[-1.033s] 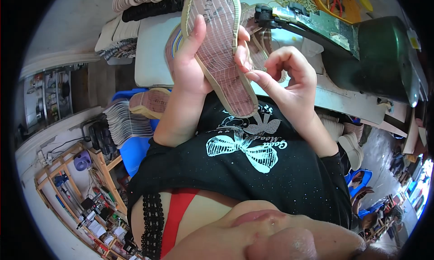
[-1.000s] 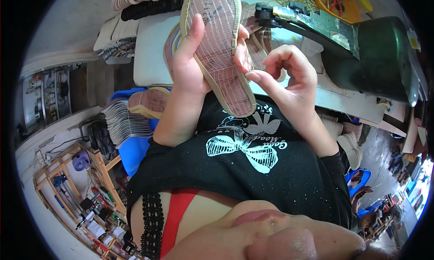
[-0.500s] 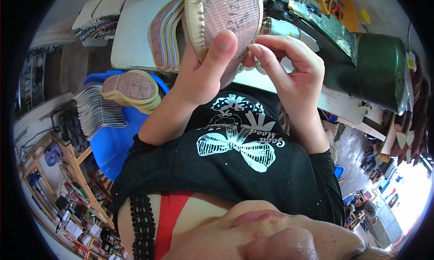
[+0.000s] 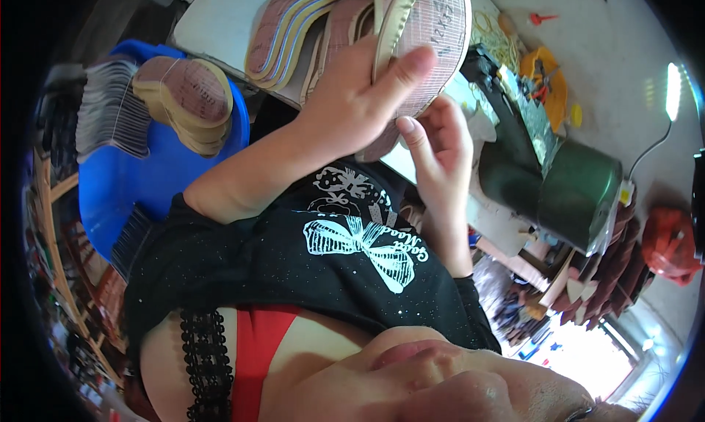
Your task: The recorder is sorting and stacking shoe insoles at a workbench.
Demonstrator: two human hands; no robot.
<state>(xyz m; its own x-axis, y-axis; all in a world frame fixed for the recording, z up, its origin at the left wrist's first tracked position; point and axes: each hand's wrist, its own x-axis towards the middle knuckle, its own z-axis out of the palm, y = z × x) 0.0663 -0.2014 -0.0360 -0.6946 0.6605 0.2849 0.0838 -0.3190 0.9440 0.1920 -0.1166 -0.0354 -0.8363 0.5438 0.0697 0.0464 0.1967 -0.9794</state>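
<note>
Upright before me, near the top of the view, is a shoe insole [image 4: 444, 59] with a pink checked face, dark markings and a beige bound edge. My left hand [image 4: 367, 92] grips it from the left, thumb lying across the face and the other fingers hidden behind. At its lower right edge, my right hand [image 4: 443, 139] is closed with bent fingers, thumb raised against the rim; the fingertips are partly hidden. A row of similar insoles [image 4: 290, 37] leans on the white table [image 4: 209, 26] left of my hands.
A blue tub [image 4: 165, 165] at the left bears a tied bundle of insoles [image 4: 187, 92] and a grey-white stack [image 4: 110, 114]. To the right stands a dark green machine [image 4: 580, 187]. Beyond it are a yellow basket [image 4: 545, 70] with tools, a lit lamp [image 4: 673, 92] and a red bag [image 4: 670, 246].
My view has turned, showing more of the wall at the right. The insole now leans to the right. My right hand has moved below its edge, with its fingers curled in more.
</note>
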